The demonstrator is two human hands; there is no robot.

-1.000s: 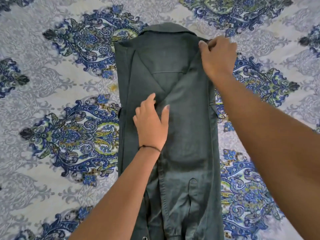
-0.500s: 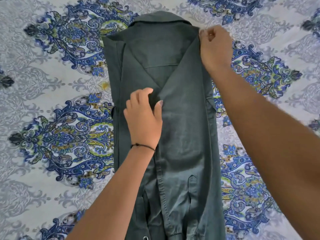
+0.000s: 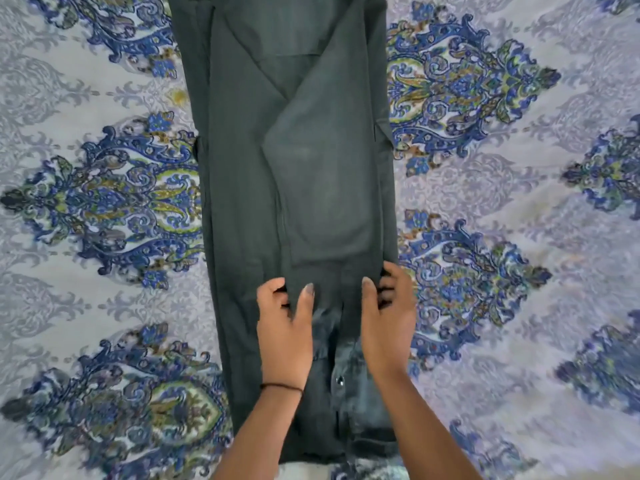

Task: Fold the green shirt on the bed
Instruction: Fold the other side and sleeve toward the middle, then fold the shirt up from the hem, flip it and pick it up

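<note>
Your left hand (image 3: 284, 327), a thin black band (image 3: 281, 387) at its wrist, has its fingers (image 3: 273, 289) curled and pinching a fold of the green shirt (image 3: 304, 161), thumb lying on the cloth. The shirt lies in a long narrow strip on the patterned bed (image 3: 104, 202), running from under your fingers to the far edge of view. Just right, your right hand (image 3: 388, 323) pinches the shirt's right edge with its fingers (image 3: 389, 278) bent.
</note>
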